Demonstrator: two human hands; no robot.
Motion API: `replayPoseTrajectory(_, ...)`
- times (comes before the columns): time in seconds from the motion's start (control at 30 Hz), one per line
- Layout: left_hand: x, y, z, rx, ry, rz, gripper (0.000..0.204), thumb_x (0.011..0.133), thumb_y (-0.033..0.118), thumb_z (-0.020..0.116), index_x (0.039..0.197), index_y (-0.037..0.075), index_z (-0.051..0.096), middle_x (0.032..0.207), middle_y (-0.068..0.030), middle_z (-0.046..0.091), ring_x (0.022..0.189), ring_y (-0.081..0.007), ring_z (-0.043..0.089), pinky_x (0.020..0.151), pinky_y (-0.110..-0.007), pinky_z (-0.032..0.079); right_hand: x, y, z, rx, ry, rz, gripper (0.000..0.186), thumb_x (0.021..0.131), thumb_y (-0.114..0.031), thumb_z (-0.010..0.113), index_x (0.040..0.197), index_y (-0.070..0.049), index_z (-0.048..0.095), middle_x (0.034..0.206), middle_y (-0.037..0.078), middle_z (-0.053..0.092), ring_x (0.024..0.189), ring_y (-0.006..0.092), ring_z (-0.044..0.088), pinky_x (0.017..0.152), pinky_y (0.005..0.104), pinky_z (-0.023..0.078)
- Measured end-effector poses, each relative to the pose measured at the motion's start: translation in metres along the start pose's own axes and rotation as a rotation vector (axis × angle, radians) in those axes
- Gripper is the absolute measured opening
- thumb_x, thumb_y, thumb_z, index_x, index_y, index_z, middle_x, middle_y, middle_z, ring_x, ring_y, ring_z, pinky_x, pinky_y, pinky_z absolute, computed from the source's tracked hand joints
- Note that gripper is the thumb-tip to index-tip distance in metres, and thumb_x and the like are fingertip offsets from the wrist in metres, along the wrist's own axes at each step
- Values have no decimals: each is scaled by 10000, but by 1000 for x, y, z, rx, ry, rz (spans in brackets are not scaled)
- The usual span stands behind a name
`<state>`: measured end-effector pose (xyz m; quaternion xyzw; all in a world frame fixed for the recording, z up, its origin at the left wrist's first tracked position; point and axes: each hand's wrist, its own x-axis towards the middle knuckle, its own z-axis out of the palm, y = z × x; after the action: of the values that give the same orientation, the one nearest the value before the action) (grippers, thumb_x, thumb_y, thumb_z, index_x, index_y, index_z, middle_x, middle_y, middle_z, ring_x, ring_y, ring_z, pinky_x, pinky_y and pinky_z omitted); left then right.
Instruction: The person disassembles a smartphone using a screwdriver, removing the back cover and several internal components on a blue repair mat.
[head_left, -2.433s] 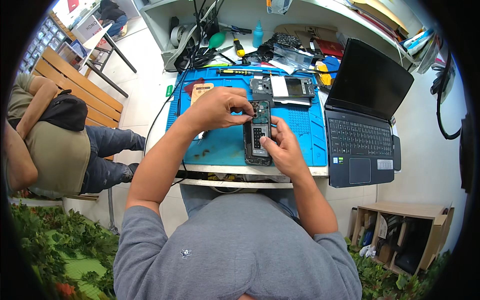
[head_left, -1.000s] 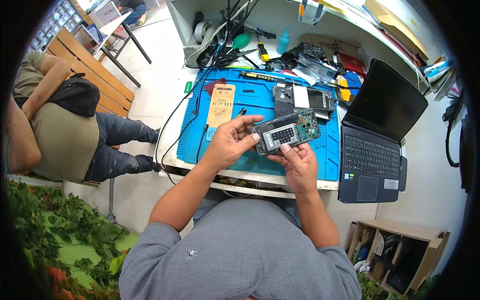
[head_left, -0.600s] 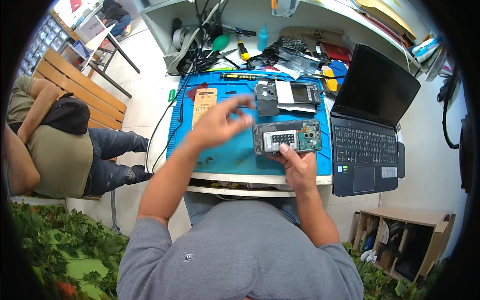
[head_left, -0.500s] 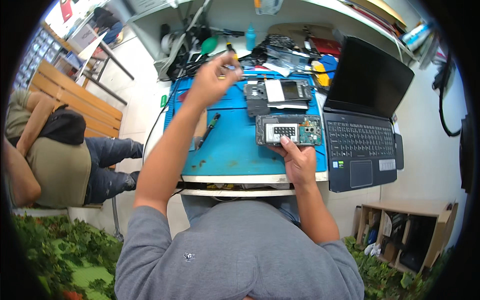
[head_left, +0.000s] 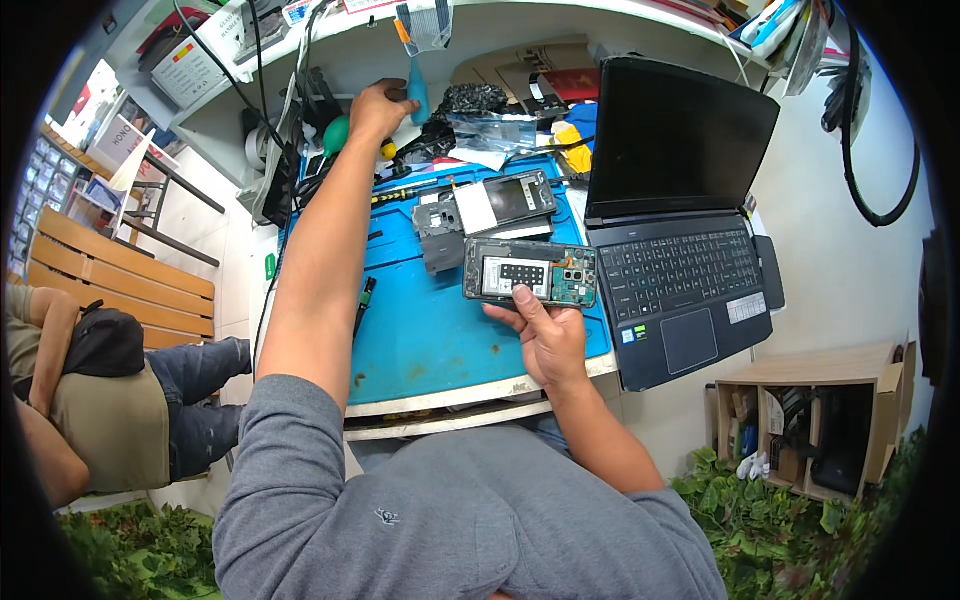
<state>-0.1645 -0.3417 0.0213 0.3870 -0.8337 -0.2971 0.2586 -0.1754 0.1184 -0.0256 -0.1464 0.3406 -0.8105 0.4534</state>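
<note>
In my right hand point(head_left: 552, 345) is an opened phone point(head_left: 530, 273), its battery and green circuit board facing up. The thumb presses on the battery's lower edge, and the fingers support the phone from below. My left arm stretches to the back of the bench. There my left hand point(head_left: 375, 112) has its fingers on a light-blue squeeze bottle point(head_left: 418, 92) with a narrow top. Just beyond the held phone, loose phone parts point(head_left: 440, 235) and another phone with a white panel point(head_left: 480, 208) lie on the blue mat point(head_left: 430, 345).
An open laptop point(head_left: 690, 290) stands to the right. Behind the mat lie a green bulb point(head_left: 336, 136), cables and plastic bags point(head_left: 490, 132). A dark-handled tool point(head_left: 364, 305) rests beneath my left forearm. Another person point(head_left: 105, 400) sits at the left near a wooden bench point(head_left: 125, 285).
My left hand has moved farther back, from above the mat's far edge to the blue bottle. The view has shifted, and my right hand still holds the phone.
</note>
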Motion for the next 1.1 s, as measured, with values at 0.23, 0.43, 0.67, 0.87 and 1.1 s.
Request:
replayPoseTrajectory(0.23,8,13,20,191,20,-9,1029,717,484,1004,1559,18,640,1473,-206,740,1350,-361,720,1140,-432,561,0,-2,3,-34,18,-13,281,1111,-51,678,1373,50,677,1284,174,775,1139,281,790,963,474,714)
replayPoseTrajectory(0.43,22,14,34,184,-21,37,792,839,415,925,1519,79,697,1432,-174,767,1317,-342,735,1115,-429,571,1,-1,5,-67,11,-9,283,1109,-47,680,1373,55,675,1279,173,779,1146,280,790,956,472,716)
replayPoseTrajectory(0.67,31,29,51,432,-37,20,661,909,361,840,1487,71,702,1406,-226,757,1302,-419,719,1114,-480,568,-2,-3,5,-115,20,-2,306,1107,-70,703,1388,47,671,1324,150,754,1190,265,763,998,493,699)
replayPoseTrajectory(0.87,-10,24,8,340,84,93,629,964,382,783,1450,-6,688,1324,-306,756,1268,-491,702,1085,-527,553,1,1,3,-105,2,-19,285,1121,-66,663,1390,30,672,1303,166,773,1166,284,782,994,497,690)
replayPoseTrajectory(1.1,-175,47,-92,219,-19,194,644,971,381,827,1477,15,670,1313,-199,753,1117,-302,751,980,-428,586,3,-3,0,-3,-41,-25,309,1113,-89,688,1398,28,667,1312,165,771,1194,296,773,1011,511,680)
